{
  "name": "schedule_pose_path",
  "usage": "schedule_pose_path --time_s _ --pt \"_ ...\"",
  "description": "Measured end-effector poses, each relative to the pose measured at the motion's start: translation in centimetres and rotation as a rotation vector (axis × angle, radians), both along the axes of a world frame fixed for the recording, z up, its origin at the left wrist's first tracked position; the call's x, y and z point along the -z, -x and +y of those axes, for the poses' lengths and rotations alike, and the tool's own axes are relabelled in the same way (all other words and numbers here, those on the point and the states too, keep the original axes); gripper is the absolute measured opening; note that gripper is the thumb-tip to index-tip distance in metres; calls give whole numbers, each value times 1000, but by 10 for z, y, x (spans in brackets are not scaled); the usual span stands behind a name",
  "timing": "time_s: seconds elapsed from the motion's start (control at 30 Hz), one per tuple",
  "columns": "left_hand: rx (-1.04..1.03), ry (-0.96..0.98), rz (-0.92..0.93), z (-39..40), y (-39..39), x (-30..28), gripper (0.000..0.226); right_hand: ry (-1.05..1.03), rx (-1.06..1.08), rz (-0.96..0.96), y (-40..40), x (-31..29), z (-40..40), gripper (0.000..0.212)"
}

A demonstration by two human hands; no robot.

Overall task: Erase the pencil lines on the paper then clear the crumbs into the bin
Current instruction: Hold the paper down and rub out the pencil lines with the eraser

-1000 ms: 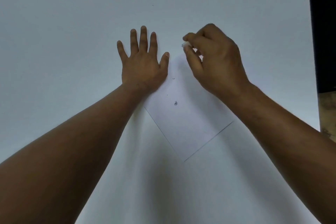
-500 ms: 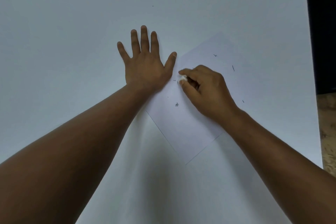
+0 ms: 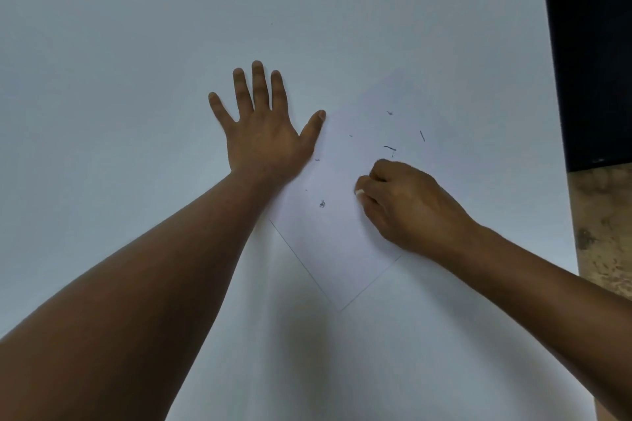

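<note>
A white sheet of paper [image 3: 338, 249] lies turned like a diamond on the white table. My left hand [image 3: 266, 133] lies flat with fingers spread, pressing the paper's left edge down. My right hand [image 3: 407, 205] has its fingers curled round a small white eraser [image 3: 359, 192], only a tip of which shows, held against the middle of the sheet. Dark eraser crumbs [image 3: 390, 148] lie scattered on the paper's far part, and a small dark crumb clump [image 3: 322, 204] sits nearer its middle. No bin is in view.
The white table [image 3: 136, 27] fills most of the view. Its right edge runs down the right side, with a dark panel [image 3: 591, 61] and a mottled brown floor [image 3: 605, 232] beyond it.
My right hand has drawn the eraser from the paper's far corner toward me across the sheet, uncovering crumbs on the far part. The left hand has stayed flat in place.
</note>
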State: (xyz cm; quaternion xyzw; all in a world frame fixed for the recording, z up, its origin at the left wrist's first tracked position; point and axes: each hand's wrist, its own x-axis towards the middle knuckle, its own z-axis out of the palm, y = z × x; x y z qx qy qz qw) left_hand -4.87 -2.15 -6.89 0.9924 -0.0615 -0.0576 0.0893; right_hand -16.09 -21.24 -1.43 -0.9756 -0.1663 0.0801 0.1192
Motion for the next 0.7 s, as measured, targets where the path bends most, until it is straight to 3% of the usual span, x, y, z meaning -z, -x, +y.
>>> schedule_pose_path --time_s 0.1,0.3,0.43,0.57,0.7 --pt "2 11 -1 0 0 -1 98 -71 77 40 -22 -5 -1 27" --pt "3 1 -2 0 0 0 107 -127 201 -198 -47 19 40 21" --pt "3 -4 -2 1 2 -1 106 -39 238 -359 -49 27 4 14" --pt "25 8 1 -5 -2 -2 105 -38 411 -360 -60 19 -31 14" --pt "24 1 -5 -3 -1 -1 104 -258 393 -389 -30 8 7 12"
